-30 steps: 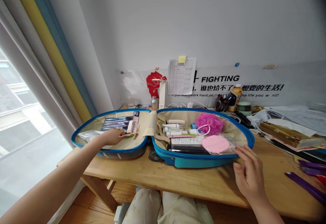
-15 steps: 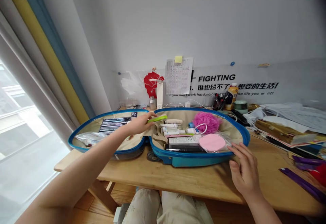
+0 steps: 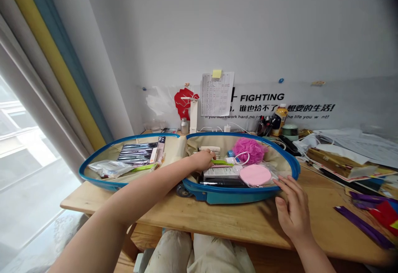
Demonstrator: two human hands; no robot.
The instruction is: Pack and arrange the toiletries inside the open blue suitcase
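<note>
Since your left hand (image 3: 203, 160) crossed to centre frame, its pinched lime-green stick (image 3: 223, 162) reaches the suitcase's right half (image 3: 239, 198). Your right hand (image 3: 292, 208) lies half-open, empty.

the left hand (image 3: 203, 160) covers one end of the green strip (image 3: 222, 162); finger closure on it cannot be verified. the left forearm (image 3: 149, 190) conceals part of the suitcase (image 3: 248, 197) front rim. left forearm and right forearm (image 3: 314, 254) are cut off below. wall sheet (image 3: 217, 99) print: too small to read. the orange bottle (image 3: 280, 115) obscures some banner (image 3: 309, 107) lettering.
</note>
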